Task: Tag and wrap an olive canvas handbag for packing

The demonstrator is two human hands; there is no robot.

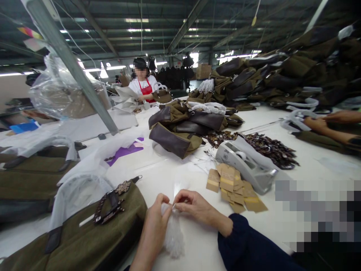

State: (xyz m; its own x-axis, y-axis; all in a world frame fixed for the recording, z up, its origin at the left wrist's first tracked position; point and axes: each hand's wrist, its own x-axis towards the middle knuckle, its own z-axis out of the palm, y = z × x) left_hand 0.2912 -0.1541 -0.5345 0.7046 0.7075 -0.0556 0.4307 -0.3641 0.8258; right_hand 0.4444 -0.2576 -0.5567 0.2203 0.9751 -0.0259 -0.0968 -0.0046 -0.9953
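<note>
Both my hands meet at the lower middle of the head view, over the white table [203, 241]. My left hand [158, 218] is closed around a bundle of thin clear-white strands [173, 237], which hangs down toward the table's near side. The fingertips of my right hand [194, 207] pinch the top of the same bundle, beside my left thumb. Left of my hands lies an olive bag [104, 241] with dark trim, a wrapped white handle and a brown beaded charm [109, 205] on top.
Brown cards [228, 180] and a grey tape dispenser [245, 165] lie to the right, with dark beaded pieces [270, 150] behind. Olive bags [180, 128] are heaped ahead. A person in a red apron [146, 89] stands beyond. Another person's hands [318, 124] are at far right.
</note>
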